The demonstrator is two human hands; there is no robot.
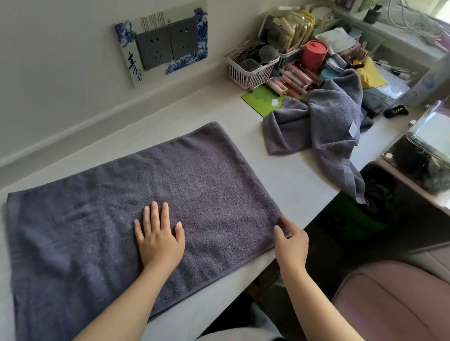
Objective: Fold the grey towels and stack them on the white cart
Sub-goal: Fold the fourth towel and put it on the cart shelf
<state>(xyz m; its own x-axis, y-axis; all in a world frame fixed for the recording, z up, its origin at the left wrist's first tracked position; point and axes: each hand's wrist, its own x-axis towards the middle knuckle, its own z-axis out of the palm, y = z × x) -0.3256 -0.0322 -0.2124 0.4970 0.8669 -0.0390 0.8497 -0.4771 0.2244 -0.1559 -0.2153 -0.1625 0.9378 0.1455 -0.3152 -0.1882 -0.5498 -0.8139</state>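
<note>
On the white counter, near its front edge:
Flat towel: a grey towel lies spread out, one long edge along the counter front.
Left hand: rests palm down on the flat towel, fingers straight and a little spread.
Right hand: at the towel's near right corner, thumb and fingers pinching the edge.
Crumpled towel: a second grey towel lies bunched further right, one end hanging over the counter edge.
Pink basket: behind the crumpled towel, near the wall.
Red cup: beside the basket, among small bottles.
</note>
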